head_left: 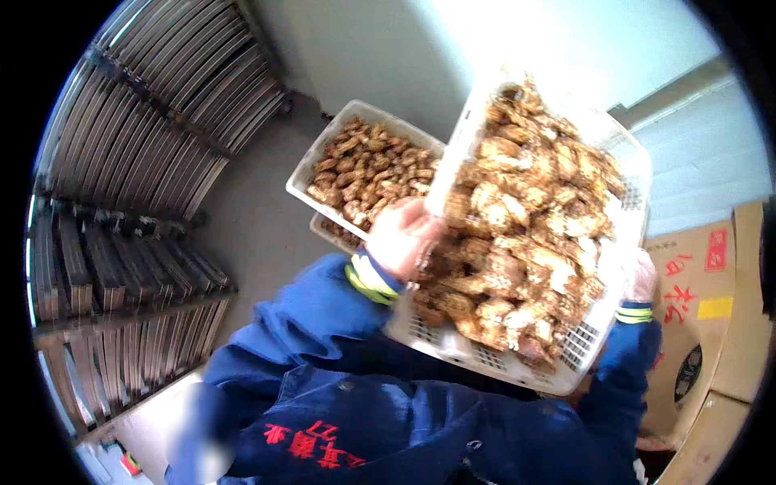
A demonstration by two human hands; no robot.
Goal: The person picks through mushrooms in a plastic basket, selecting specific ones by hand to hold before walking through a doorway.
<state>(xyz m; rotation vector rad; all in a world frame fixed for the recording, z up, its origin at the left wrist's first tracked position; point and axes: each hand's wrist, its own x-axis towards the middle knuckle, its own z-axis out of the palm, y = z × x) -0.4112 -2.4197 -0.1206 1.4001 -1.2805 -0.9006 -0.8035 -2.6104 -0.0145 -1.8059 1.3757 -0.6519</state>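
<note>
Between my two hands I hold a white plastic crate (461, 347) with slotted sides, tilted and close to my body. It is heaped with brown-and-white mushrooms (525, 234) that look soil-stained. My left hand (404, 238) is closed on its left rim, with the fingers at the edge. On the opposite side my right hand (641, 279) grips the crate's wall, its fingers partly hidden behind the plastic. Beyond my left hand stands a second white crate (299, 182) of smaller brown mushrooms (368, 174), stacked on another crate (319, 226) that shows only in part.
Tall racks (137, 153) packed with thin, flat trays line the left. Cardboard boxes (687, 323) stack up at the right, beside my right arm. A pale wall (364, 56) closes off the back. Grey floor (259, 178) runs between the racks and the crates.
</note>
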